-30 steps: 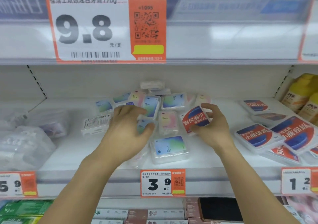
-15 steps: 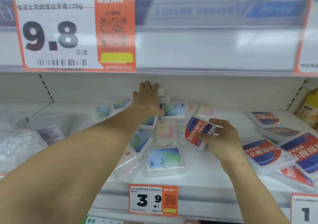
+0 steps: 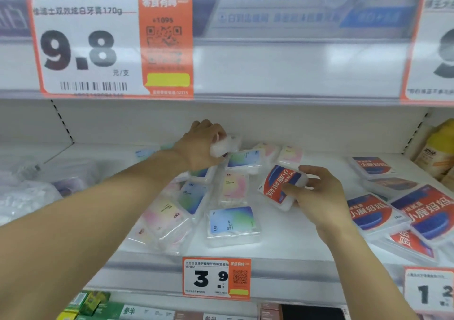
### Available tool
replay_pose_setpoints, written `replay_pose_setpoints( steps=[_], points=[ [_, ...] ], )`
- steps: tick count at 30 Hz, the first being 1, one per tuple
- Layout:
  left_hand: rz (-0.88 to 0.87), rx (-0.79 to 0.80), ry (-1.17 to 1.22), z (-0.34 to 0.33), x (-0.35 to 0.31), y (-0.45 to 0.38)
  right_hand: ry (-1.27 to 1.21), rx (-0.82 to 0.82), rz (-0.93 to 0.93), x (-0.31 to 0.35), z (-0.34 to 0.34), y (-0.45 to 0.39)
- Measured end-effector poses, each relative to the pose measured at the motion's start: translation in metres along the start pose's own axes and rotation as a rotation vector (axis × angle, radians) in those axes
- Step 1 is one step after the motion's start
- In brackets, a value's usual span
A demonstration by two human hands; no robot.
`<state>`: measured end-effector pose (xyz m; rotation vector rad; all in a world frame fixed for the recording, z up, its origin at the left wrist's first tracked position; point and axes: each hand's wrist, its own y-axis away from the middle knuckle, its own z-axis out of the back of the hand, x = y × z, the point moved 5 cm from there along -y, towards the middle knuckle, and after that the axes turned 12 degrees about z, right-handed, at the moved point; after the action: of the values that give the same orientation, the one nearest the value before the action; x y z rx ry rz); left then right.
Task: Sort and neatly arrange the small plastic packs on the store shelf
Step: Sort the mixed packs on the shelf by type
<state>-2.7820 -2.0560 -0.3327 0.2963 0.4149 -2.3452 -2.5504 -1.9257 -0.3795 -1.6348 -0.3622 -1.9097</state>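
We are gripping a white pack (image 3: pixel 224 145) left-handed (image 3: pixel 201 145), our right hand (image 3: pixel 317 196) clasping a red-labelled pack (image 3: pixel 278 185), pastel packs (image 3: pixel 232 222) cluttering the shelf (image 3: pixel 282 243) above a "3.9" tag (image 3: pixel 216 278)

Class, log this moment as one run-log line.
left hand: grips white pack at shelf back | right hand: holds red-and-blue pack | pastel packs: scattered

The big orange-edged price tag (image 3: pixel 110 44) on the upper shelf rail reads 9.8 元/支, with 170g in its top line. Below, a smaller tag (image 3: pixel 216 278) on the lower rail says 3.9 — another tag (image 3: pixel 428 292) at far right shows 1.2. The red-and-blue packs (image 3: pixel 369 212) carry 小鹿妈妈.
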Motion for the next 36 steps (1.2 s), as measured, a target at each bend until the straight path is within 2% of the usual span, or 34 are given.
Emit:
replay_pose_setpoints(
  steps=[2,4,6,8,10,12,17,19,23,25,27,29,34,36],
  points=[
    [-0.054,0.125,-0.021,0.004,0.003,0.017,-0.020,-0.027,-0.001,0.003,0.004,-0.002],
    [-0.022,0.304,-0.047,0.007,0.007,0.037,-0.043,-0.043,-0.003,0.004,0.005,-0.004],
    [0.036,0.364,0.021,0.014,0.005,0.049,-0.059,-0.059,-0.008,0.003,0.006,-0.004],
    [0.068,0.223,0.131,0.023,0.000,0.041,-0.064,-0.063,-0.013,0.002,0.006,-0.003],
    [0.064,0.041,0.120,0.026,-0.008,0.022,-0.063,-0.057,-0.016,0.001,0.006,-0.002],
    [0.095,-0.015,0.063,0.015,-0.011,0.001,-0.084,-0.047,-0.027,0.001,0.004,-0.003],
    [0.148,0.238,-0.197,-0.032,-0.010,-0.032,-0.118,-0.037,-0.048,-0.002,0.007,-0.005],
    [0.142,0.225,-0.274,-0.031,-0.011,-0.037,-0.119,-0.043,-0.041,-0.004,0.010,-0.006],
    [0.169,0.024,-0.233,-0.014,-0.018,-0.038,-0.098,-0.067,-0.025,-0.003,0.018,-0.008],
    [0.150,0.060,-0.181,-0.015,-0.019,-0.036,-0.116,-0.089,-0.030,-0.003,0.021,-0.008],
    [0.126,0.202,-0.149,-0.024,-0.017,-0.033,-0.122,-0.099,-0.035,-0.002,0.022,-0.005],
    [0.099,0.279,-0.214,-0.030,-0.018,-0.032,-0.130,-0.096,-0.028,0.001,0.021,-0.001],
    [0.113,0.161,-0.258,-0.028,-0.022,-0.038,-0.104,-0.081,-0.029,0.000,0.017,0.001],
    [0.110,0.168,-0.215,-0.029,-0.021,-0.042,-0.102,-0.085,-0.030,0.000,0.019,-0.001]
  ],
)
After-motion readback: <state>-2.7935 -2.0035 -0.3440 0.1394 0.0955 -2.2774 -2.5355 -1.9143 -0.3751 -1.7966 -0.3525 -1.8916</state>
